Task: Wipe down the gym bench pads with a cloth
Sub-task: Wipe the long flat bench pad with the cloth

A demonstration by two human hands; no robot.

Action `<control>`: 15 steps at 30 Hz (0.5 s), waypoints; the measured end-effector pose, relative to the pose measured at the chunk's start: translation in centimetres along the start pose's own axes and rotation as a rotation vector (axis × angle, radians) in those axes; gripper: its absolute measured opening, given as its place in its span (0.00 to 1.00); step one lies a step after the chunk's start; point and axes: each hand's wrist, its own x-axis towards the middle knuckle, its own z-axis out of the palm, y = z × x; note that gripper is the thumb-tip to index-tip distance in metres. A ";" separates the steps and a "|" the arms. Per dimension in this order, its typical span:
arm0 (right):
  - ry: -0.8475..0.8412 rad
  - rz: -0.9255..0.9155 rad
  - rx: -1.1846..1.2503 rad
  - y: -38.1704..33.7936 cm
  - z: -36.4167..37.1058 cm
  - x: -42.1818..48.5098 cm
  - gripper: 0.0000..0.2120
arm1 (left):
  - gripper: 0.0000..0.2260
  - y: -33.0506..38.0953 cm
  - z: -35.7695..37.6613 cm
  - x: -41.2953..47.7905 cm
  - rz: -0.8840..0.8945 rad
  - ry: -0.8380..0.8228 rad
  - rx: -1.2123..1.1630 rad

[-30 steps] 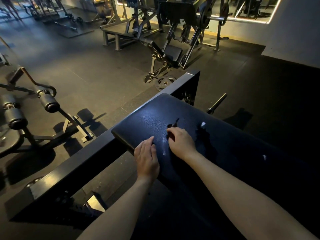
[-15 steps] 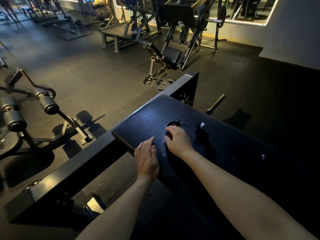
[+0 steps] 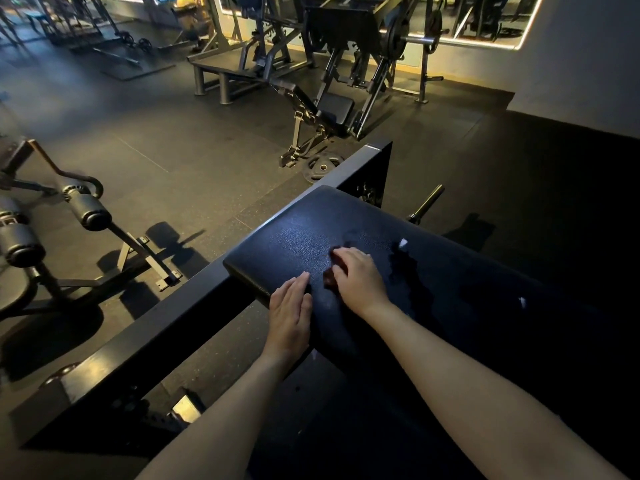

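Right hand (image 3: pixel 360 278) edged slightly forward on the pad (image 3: pixel 287 244), fingers curled over the dark cloth (image 3: pixel 328 280); left hand (image 3: pixel 291 306) flat, fingers together, at the near edge. I'd press evenly, overlap strokes

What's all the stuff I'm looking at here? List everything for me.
bench pad: one, black, centre, under both hands
cloth: one, dark, on the pad, mostly hidden under the right hand
white flecks: two, white, on the pad to the right of the hands
frame beam: one, black, along the pad's left side
foam rollers: several, black, far left
weight plate: one, dark, on the floor beyond the pad
plate-loaded machine: one, dark, at the back
left hand: one, flat on the pad's near edge
right hand: one, fingers curled on the cloth
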 end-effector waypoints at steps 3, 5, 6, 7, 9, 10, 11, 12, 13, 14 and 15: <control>-0.085 0.021 -0.085 -0.6 0.8 -0.2 0.18 | 0.23 -0.2 -0.2 0.0 0.027 -0.003 -0.011; -0.081 -0.027 -0.074 -1.2 1.1 -1.7 0.16 | 0.23 -0.6 -0.3 -0.1 0.018 0.004 -0.076; -0.069 -0.046 -0.065 -1.3 1.2 -2.6 0.15 | 0.23 -0.8 -0.4 -0.1 0.010 0.009 -0.116; -0.057 -0.067 -0.056 -1.5 1.3 -3.5 0.14 | 0.23 -1.0 -0.4 -0.1 0.006 0.009 -0.148; -0.049 -0.132 -0.045 -1.8 1.5 -5.2 0.12 | 0.23 -1.2 -0.7 -0.1 0.015 -0.005 -0.169; -0.059 -0.167 -0.038 -2.0 1.6 -5.8 0.12 | 0.24 -1.2 -0.8 -0.2 0.036 -0.011 -0.155; -0.072 -0.200 -0.034 -2.1 1.6 -5.9 0.11 | 0.25 -1.0 -0.9 -0.2 0.059 -0.014 -0.131; -0.070 -0.223 -0.028 -2.1 1.5 -5.5 0.11 | 0.25 -0.9 -1.0 -0.2 0.077 -0.014 -0.099; -0.044 -0.221 -0.014 -1.7 1.4 -4.7 0.10 | 0.25 -0.8 -1.1 -0.3 0.094 -0.013 -0.058; 0.008 -0.184 -0.005 -1.3 1.2 -3.8 0.10 | 0.24 -0.8 -1.1 -0.3 0.116 -0.012 -0.008; 0.064 -0.119 -0.006 -1.0 0.9 -2.8 0.10 | 0.24 -0.7 -1.1 -0.4 0.143 -0.012 0.044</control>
